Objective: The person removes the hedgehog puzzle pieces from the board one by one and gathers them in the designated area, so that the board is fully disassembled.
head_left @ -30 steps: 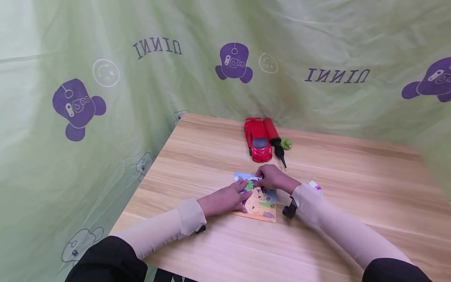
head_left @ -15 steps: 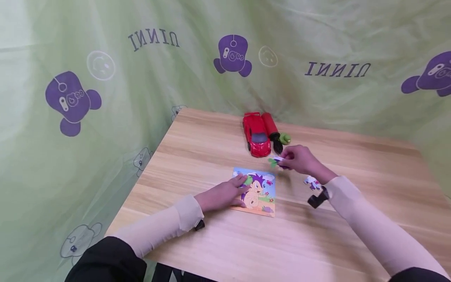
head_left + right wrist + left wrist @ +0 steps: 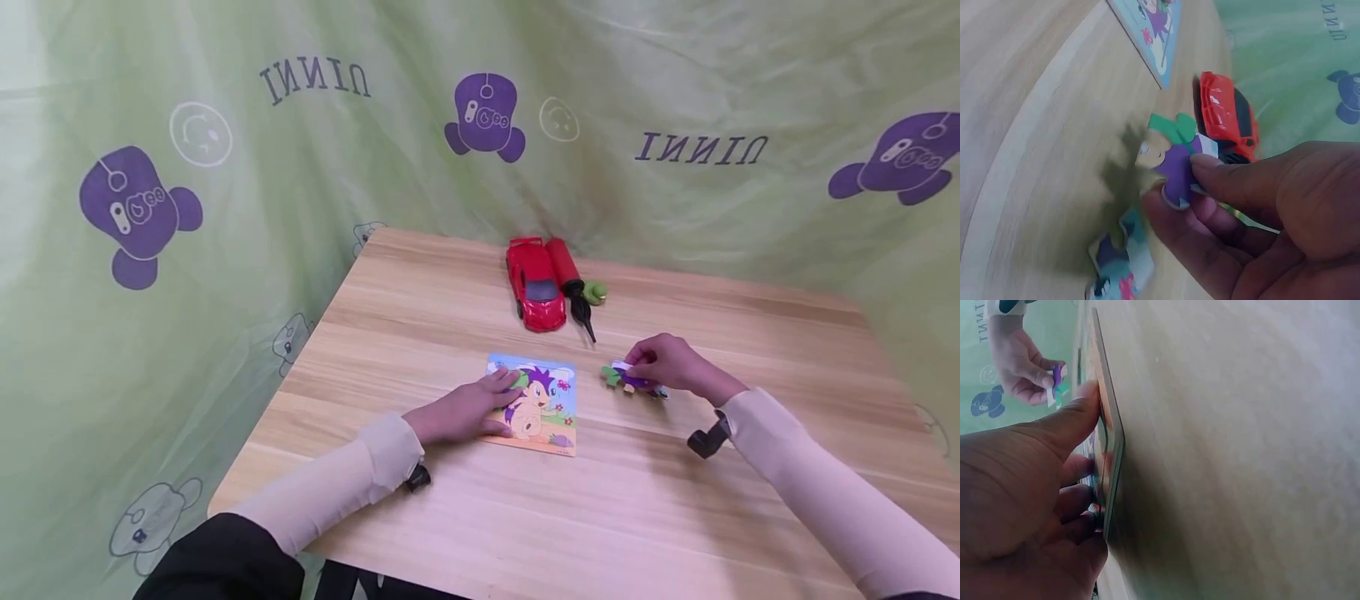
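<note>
In the head view, my left hand (image 3: 461, 410) rests with its fingers on the left part of a square puzzle board (image 3: 557, 425) printed with a purple-haired hedgehog. The left wrist view shows its thumb (image 3: 1079, 412) lying at the edge of the board (image 3: 1110, 425). To the right of the board, my right hand (image 3: 671, 362) pinches a jigsaw piece (image 3: 1179, 165), purple, green and beige, between thumb and fingers. A second, light-blue jigsaw piece (image 3: 1125, 269) with a pink mark lies on the table close by the held one.
Behind the board stand a red toy car (image 3: 534, 287), a red cylinder (image 3: 564, 267) with a black nozzle, and a small green toy (image 3: 595, 292). The wooden table (image 3: 420, 317) ends at a green patterned curtain (image 3: 420, 167).
My right hand has gone from the board's top edge out to the right, carrying the jigsaw piece, then lower beside the loose piece. My left hand has stayed on the board.
</note>
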`<state>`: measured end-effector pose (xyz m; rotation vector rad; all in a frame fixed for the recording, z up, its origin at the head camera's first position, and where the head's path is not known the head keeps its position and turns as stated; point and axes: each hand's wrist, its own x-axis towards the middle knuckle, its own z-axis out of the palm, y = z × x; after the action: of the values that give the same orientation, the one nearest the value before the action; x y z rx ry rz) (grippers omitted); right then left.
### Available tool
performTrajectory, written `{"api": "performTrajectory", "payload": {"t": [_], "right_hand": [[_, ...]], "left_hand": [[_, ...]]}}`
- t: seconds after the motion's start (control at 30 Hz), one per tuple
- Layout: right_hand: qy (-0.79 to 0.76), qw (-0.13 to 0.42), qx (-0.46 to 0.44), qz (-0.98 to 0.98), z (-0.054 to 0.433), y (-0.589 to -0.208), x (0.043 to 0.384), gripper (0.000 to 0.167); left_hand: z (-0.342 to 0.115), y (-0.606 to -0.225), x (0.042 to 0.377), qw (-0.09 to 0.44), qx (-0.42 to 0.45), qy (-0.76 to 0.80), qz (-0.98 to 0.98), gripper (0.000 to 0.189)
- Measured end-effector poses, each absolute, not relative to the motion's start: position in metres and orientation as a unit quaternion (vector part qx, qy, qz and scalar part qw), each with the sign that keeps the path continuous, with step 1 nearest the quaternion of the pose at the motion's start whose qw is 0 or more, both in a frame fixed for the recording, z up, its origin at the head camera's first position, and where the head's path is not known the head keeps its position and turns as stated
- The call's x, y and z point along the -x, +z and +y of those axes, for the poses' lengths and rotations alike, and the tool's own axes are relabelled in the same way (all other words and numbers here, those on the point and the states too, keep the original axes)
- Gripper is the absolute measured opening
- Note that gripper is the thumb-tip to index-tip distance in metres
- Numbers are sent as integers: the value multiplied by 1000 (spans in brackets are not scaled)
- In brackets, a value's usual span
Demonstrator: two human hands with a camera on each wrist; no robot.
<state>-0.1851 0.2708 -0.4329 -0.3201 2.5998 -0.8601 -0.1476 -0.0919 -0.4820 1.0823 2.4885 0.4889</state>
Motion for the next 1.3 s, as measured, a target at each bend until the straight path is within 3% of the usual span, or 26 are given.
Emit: {"api": "performTrajectory", "payload": {"t": [0.2,0.43,0.53,0.93,1.07,1.3], "right_hand": [[-285,202,126,929,259,-440,192,10],[-181,81,163,967,248,-423,185,19],[-182,60,184,964,233,-413,184,17],[-210,109,217,947,186,-411,190,15],[-217,110,219,945,185,-409,192,15],[-219,129,258,932,168,-419,199,14]], "left_hand": [[-92,-483,146,186,-394,181,882,74],[-93,-482,145,183,-402,170,881,76],[-91,-486,150,176,-407,160,882,76],[-84,-487,166,157,-428,166,875,76],[-88,-475,157,132,-433,155,878,71],[-89,-470,131,159,-444,130,872,67]]}}
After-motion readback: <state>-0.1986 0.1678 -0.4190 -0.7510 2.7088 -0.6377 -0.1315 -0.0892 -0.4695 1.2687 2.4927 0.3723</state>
